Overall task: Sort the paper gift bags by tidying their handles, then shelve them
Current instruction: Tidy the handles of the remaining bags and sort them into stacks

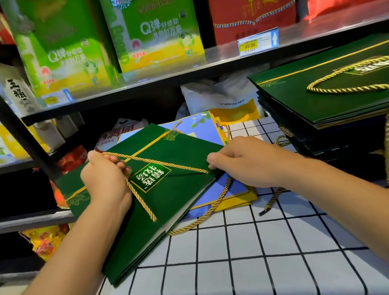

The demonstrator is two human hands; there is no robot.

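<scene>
Centre of the frame: a flat dark green paper gift bag (170, 198) lies tilted on a white, black-gridded worktop (249, 250). The left hand (105, 179) grips its gold rope handle (156, 162); the right hand (241, 161) pinches the handle's other end at the bag's edge. At right sits a stack of green bags (329, 107). Green boxes (150, 23) fill the upper shelf (203, 63).

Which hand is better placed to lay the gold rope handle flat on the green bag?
Probably the left hand: it already grips the rope handle over the green bag, while the right hand pinches the bag's edge.
</scene>
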